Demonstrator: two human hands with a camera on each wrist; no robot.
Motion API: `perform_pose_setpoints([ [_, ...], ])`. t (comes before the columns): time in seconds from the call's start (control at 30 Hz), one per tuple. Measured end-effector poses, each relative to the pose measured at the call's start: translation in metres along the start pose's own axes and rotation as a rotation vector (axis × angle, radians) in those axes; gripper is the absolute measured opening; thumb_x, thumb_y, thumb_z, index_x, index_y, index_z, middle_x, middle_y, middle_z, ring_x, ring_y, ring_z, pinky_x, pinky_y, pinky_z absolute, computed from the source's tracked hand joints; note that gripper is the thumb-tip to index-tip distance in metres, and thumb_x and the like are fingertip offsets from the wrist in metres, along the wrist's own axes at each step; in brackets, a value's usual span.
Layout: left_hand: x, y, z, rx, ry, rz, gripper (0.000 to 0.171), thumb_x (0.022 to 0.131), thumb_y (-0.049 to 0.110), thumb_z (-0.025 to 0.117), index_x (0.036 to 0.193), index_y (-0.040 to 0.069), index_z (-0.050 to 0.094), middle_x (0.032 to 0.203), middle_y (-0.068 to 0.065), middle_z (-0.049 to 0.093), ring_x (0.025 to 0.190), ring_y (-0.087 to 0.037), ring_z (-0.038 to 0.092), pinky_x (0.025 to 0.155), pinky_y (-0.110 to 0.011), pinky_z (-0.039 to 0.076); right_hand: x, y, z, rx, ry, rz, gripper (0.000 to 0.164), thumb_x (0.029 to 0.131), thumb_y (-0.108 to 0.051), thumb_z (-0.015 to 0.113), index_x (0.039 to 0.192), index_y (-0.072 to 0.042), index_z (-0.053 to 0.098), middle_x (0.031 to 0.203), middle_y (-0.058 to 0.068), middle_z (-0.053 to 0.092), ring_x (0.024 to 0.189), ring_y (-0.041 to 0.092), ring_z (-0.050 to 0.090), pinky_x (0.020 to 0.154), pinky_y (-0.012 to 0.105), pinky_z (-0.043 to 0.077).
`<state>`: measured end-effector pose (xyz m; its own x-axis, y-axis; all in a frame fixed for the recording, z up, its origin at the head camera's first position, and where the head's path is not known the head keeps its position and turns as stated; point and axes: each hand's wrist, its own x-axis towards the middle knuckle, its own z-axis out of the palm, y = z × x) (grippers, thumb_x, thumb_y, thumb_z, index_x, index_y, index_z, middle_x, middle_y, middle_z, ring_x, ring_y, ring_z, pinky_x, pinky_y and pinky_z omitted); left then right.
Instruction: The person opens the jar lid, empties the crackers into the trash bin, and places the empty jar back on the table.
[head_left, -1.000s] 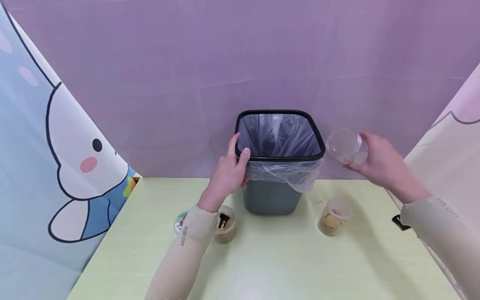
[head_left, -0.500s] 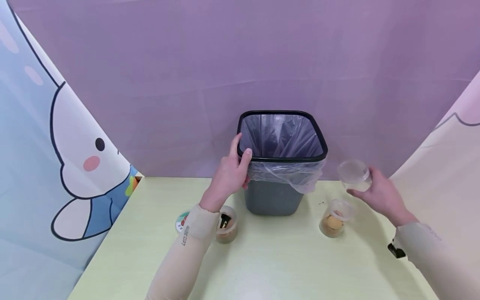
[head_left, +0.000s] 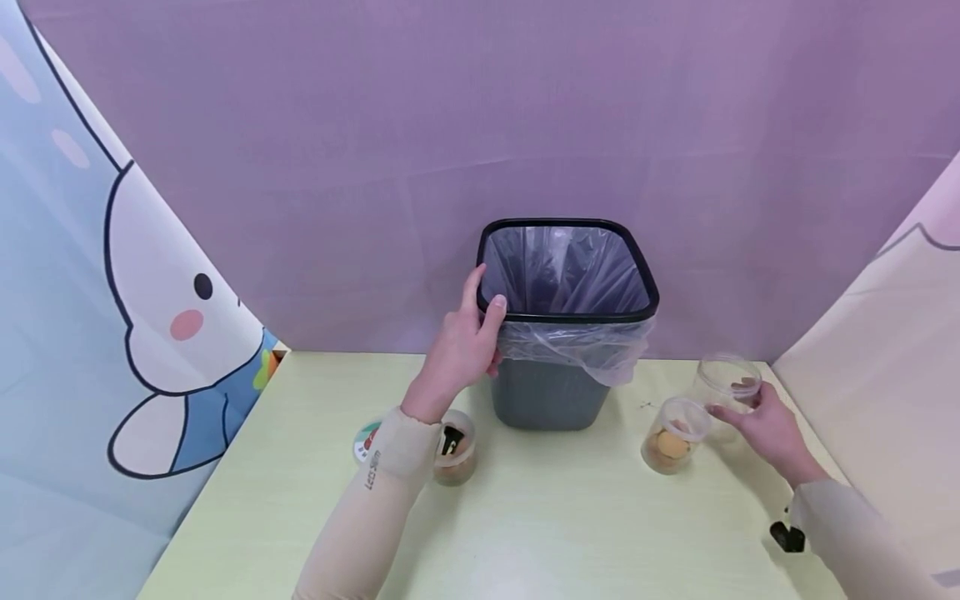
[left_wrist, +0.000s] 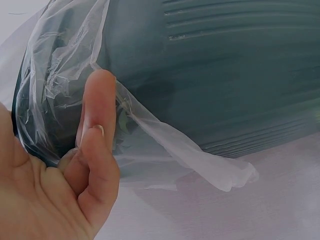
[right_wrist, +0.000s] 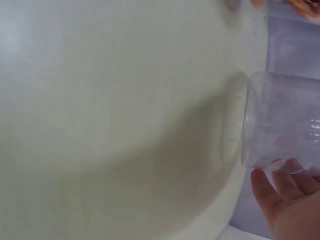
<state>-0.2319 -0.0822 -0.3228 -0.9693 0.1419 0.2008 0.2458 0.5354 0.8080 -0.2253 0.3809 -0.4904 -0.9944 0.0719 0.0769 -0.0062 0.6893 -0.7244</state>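
My left hand grips the black rim of a grey trash bin at its front left corner. In the left wrist view its fingers bend against the clear bag that hangs over the bin's outside. At the back right, my right hand holds a clear plastic jar upright from its right side, and nothing shows inside it. The right wrist view has the jar's base at the tabletop; whether it touches is hard to tell. Just left of that hand stands a jar with tan contents.
Below the left wrist another clear jar has brownish contents and a black piece. A round printed lid lies partly behind the left sleeve. A purple cloth hangs behind the table, with printed cloths at both sides.
My right hand has lowered the clear jar from beside the bin's rim down and rightward to the back right of the table. The left hand keeps its hold on the rim.
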Motion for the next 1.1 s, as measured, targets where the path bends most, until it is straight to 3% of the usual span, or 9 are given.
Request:
perform_pose_setpoints([
  [0.17,0.0,0.001,-0.001,0.0,0.002,0.006,0.067,0.101,0.063,0.031,0.158,0.04,0.003,0.061,-0.008,0.061,0.042,-0.024,0.059,0.054,-0.037,0.052,-0.005,0.009,0.009,0.107,-0.012,0.021,0.09,0.093,-0.037,0.071,0.148,0.012,0.019,0.148,0.037,0.033,0.133,0.058,0.032,0.101,0.069,0.033],
  [0.27,0.001,0.002,-0.001,0.001,0.001,0.004,0.068,0.101,0.065,0.031,0.158,0.04,0.003,0.061,-0.008,0.061,0.042,-0.024,0.059,0.054,-0.038,0.052,-0.007,0.011,0.014,0.152,0.009,0.025,0.089,0.094,-0.033,0.07,0.15,0.009,0.016,0.151,0.034,0.032,0.136,0.053,0.031,0.109,0.043,0.039],
  [0.37,0.001,0.002,-0.001,0.006,0.003,0.004,0.069,0.101,0.065,0.031,0.158,0.04,0.003,0.061,-0.007,0.061,0.043,-0.023,0.06,0.054,-0.038,0.052,-0.007,0.012,0.017,0.203,0.02,0.025,0.089,0.095,-0.029,0.069,0.153,0.006,0.012,0.151,0.032,0.032,0.137,0.049,0.031,0.098,0.014,0.041],
  [0.43,0.002,0.002,-0.001,0.011,0.005,0.002,0.068,0.101,0.064,0.031,0.158,0.04,0.003,0.061,-0.007,0.061,0.043,-0.023,0.06,0.055,-0.037,0.052,-0.008,0.013,0.019,0.24,0.016,0.033,0.089,0.096,-0.028,0.069,0.154,0.004,0.009,0.151,0.033,0.03,0.138,0.048,0.031,0.089,0.006,0.04],
  [0.63,0.002,0.002,0.0,0.023,0.008,0.005,0.067,0.102,0.062,0.032,0.158,0.039,0.004,0.06,-0.006,0.061,0.042,-0.022,0.06,0.056,-0.038,0.051,-0.012,0.015,0.018,0.299,-0.023,0.07,0.092,0.097,-0.026,0.067,0.158,-0.002,0.003,0.154,0.036,0.023,0.138,0.054,0.027,0.084,0.008,0.043],
  [0.87,0.001,0.001,0.0,0.023,0.004,0.004,0.07,0.1,0.066,0.03,0.158,0.038,0.004,0.06,-0.006,0.061,0.043,-0.022,0.06,0.056,-0.038,0.051,-0.025,0.016,0.017,0.212,-0.05,0.059,0.098,0.095,-0.03,0.069,0.157,0.003,0.0,0.153,0.038,0.023,0.134,0.055,0.03,0.083,0.005,0.041],
  [0.93,0.0,0.001,0.0,0.016,0.003,0.001,0.069,0.1,0.066,0.03,0.158,0.039,0.004,0.06,-0.006,0.061,0.043,-0.022,0.06,0.056,-0.038,0.051,-0.031,0.015,0.018,0.189,-0.052,0.065,0.098,0.095,-0.032,0.069,0.157,0.004,0.001,0.154,0.037,0.022,0.135,0.054,0.031,0.092,0.013,0.043],
  [1.0,0.0,0.001,0.0,0.011,0.0,-0.007,0.068,0.101,0.065,0.031,0.158,0.041,0.004,0.061,-0.007,0.061,0.043,-0.023,0.06,0.055,-0.038,0.051,-0.037,0.014,0.019,0.183,-0.052,0.079,0.099,0.095,-0.034,0.069,0.157,0.003,0.001,0.155,0.036,0.021,0.135,0.055,0.03,0.104,0.029,0.042],
  [1.1,0.0,0.001,0.0,0.007,0.002,-0.01,0.066,0.101,0.063,0.032,0.157,0.042,0.003,0.061,-0.007,0.061,0.043,-0.023,0.06,0.055,-0.038,0.052,-0.046,0.012,0.018,0.165,-0.046,0.117,0.101,0.095,-0.036,0.069,0.156,0.004,0.0,0.156,0.035,0.018,0.135,0.056,0.03,0.108,0.051,0.037],
])
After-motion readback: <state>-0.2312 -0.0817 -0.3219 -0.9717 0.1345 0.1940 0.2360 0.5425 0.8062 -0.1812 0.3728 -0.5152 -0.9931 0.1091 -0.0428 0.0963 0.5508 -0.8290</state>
